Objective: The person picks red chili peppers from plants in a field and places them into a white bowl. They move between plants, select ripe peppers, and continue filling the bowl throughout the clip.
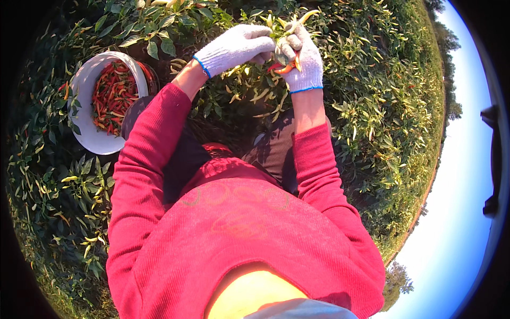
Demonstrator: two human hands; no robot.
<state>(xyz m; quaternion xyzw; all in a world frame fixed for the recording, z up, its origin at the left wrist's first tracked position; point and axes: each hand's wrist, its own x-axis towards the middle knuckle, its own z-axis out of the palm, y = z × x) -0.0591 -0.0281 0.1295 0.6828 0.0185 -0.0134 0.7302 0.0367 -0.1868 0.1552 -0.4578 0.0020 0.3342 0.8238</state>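
Both hands wear whitish knitted gloves with blue cuffs and meet at the top middle of the head view. My right hand [302,54], the one at picture right, is closed around several red and orange chili peppers [286,69]; a pale yellow chili [309,16] and green leaves show at its fingertips. Beside it, my left hand [243,46], at picture left, has its fingers curled towards the peppers; whether it holds anything is hidden. Around the hands are chili plants [358,60] with pale yellow pods.
At left a white plastic bucket [83,115] holds many red chilies [113,97] and stands tilted in view among the plants, by one knee. Pale pods [261,95] hang low between the knees and hands. Dense plants [51,199] surround the person on both sides.
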